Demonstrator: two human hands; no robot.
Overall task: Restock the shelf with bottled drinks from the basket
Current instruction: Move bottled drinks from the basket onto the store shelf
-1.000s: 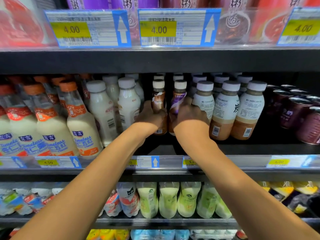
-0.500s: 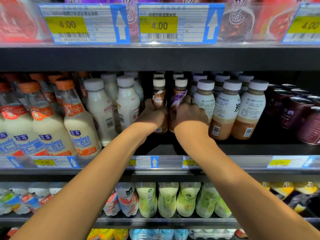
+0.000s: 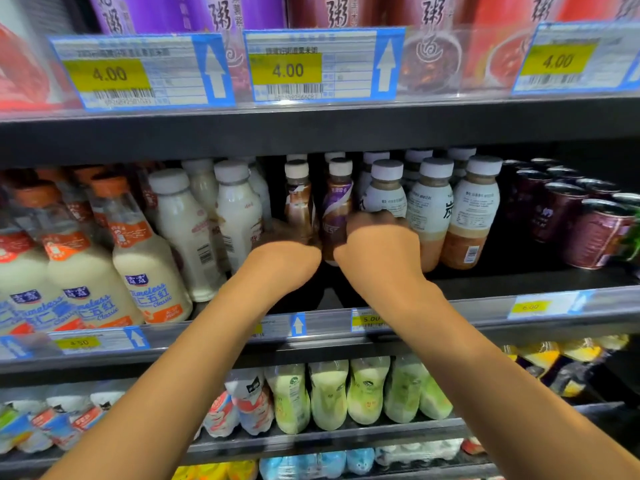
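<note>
At the middle shelf [image 3: 519, 278]: head view; both your arms reach in over its front rail, hands side by side.
Purple bottle [image 3: 337, 206]: upright with a white cap, in the dark gap at mid-shelf; its base is hidden behind your wrists.
Right hand [image 3: 379, 247]: your fingers are curled round the purple bottle's lower half.
Brown bottle [image 3: 298, 202]: upright, just left of the purple bottle.
Left hand [image 3: 287, 261]: blurred, but your fingers wrap round the brown bottle's lower body.
Right of the purple bottle: coffee bottles [image 3: 429, 209] with white caps, just beside your right hand, then dark red cans [image 3: 595, 233] farther right.
Left of the purple bottle: white milk bottles [image 3: 239, 216], then orange-capped bottles [image 3: 145, 258].
Above the purple bottle: a 4.00 price tag [image 3: 287, 69].
Below the purple bottle: a 5.00 tag [image 3: 369, 320], with green bottles [image 3: 329, 393] on the next shelf down.
</note>
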